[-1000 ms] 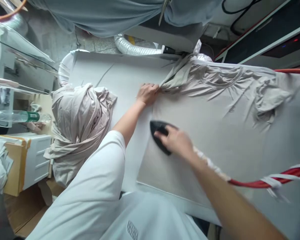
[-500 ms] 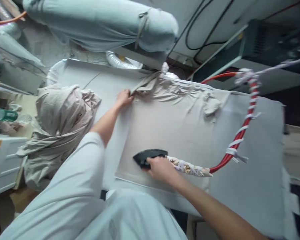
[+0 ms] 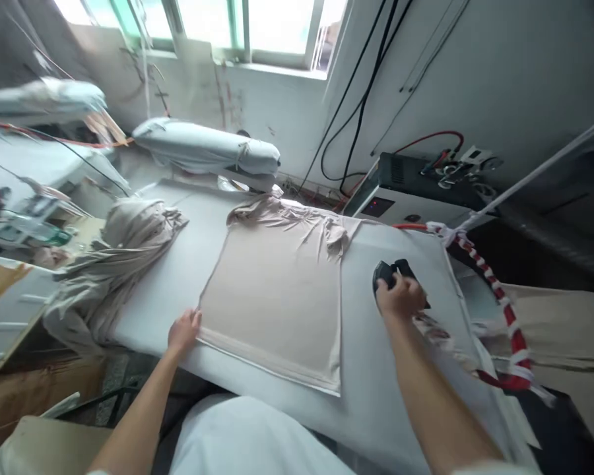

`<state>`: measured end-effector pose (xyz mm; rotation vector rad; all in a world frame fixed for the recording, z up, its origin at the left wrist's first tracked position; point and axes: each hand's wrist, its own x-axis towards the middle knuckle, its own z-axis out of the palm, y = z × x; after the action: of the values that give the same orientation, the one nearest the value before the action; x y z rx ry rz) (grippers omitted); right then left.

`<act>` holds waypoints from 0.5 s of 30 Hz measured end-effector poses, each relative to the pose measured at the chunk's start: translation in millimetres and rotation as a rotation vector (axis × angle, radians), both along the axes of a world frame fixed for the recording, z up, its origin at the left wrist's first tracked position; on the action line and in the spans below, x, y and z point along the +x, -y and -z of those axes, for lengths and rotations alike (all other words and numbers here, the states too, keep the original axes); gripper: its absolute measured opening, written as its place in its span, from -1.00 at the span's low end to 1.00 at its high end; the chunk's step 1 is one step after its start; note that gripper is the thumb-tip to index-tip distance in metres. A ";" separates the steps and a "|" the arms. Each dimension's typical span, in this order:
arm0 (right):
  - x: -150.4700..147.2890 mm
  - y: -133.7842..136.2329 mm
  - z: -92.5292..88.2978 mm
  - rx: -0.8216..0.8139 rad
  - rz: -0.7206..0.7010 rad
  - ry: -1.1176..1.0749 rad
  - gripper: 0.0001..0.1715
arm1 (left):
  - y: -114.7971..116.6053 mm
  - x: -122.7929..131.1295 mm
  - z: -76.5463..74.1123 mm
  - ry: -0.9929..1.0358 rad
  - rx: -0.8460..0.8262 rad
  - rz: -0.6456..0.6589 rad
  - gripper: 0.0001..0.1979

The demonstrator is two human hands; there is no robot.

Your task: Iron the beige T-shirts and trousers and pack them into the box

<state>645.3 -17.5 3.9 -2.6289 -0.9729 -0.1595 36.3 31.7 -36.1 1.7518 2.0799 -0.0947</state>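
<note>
A flat beige cloth panel [image 3: 272, 297] lies smoothed on the padded ironing table [image 3: 391, 402], with its far end gathered into wrinkles [image 3: 287, 218]. My right hand [image 3: 400, 297] grips a black iron [image 3: 389, 275] on the bare cover to the right of the panel. The iron's sole is hidden. My left hand [image 3: 184, 331] lies open on the table cover, its fingers at the panel's left edge. A large bunched mass of the same beige fabric [image 3: 131, 241] lies farther left.
A red hose wrapped in white strips [image 3: 507, 316] runs from the iron's side, held up by a white cord [image 3: 529, 168]. A control unit [image 3: 396, 188] stands beyond the table. A padded pressing arm [image 3: 205, 148] lies at the far end, below a window.
The view has swung up and turned. The iron has moved off the panel onto the bare cover at its right. My left hand has moved from the gathered end to the near part of the panel's edge.
</note>
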 end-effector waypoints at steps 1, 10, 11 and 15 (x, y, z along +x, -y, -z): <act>-40.1 20.0 12.8 0.015 -0.054 -0.008 -0.42 | -16.6 -2.0 -16.3 0.028 -0.100 0.037 -0.77; -185.0 98.2 46.2 -0.366 -0.278 -0.408 -0.26 | -9.4 -29.8 -48.5 -0.012 -0.027 0.255 -0.41; -182.2 119.4 47.9 -0.384 -0.275 -0.404 -0.25 | 17.9 -42.5 -37.2 -0.009 -0.020 0.292 -0.40; -225.3 282.7 78.0 -0.444 -0.270 -0.393 -0.17 | 167.2 -136.4 9.1 0.014 -0.075 0.414 -0.40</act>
<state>420.1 -300.2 -74.0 -2.7027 -1.3146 0.6844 -100.1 -135.5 -45.2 2.1007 1.6520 -0.2743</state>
